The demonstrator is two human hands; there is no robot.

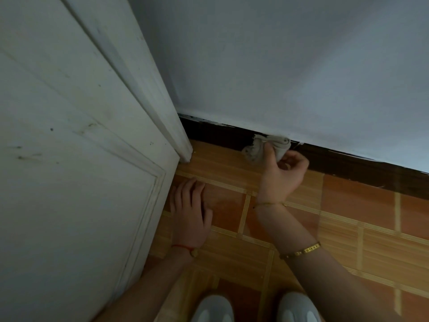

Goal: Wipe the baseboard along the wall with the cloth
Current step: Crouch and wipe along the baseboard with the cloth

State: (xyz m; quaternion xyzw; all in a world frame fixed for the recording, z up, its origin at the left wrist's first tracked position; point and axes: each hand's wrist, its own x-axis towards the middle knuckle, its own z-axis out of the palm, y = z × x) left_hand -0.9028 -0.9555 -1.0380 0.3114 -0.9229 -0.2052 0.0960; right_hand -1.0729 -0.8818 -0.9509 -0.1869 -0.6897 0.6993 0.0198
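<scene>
A dark brown baseboard runs along the foot of the pale wall, from the door frame at left down to the right edge. My right hand grips a bunched grey-white cloth and holds it against the baseboard's upper edge, a little right of the door. My left hand rests flat on the tiled floor beside the door, fingers straight and pointing toward the wall.
A white panelled door and its frame fill the left side. The floor is orange and tan tile. Two light shoes show at the bottom edge. Bracelets sit on both wrists.
</scene>
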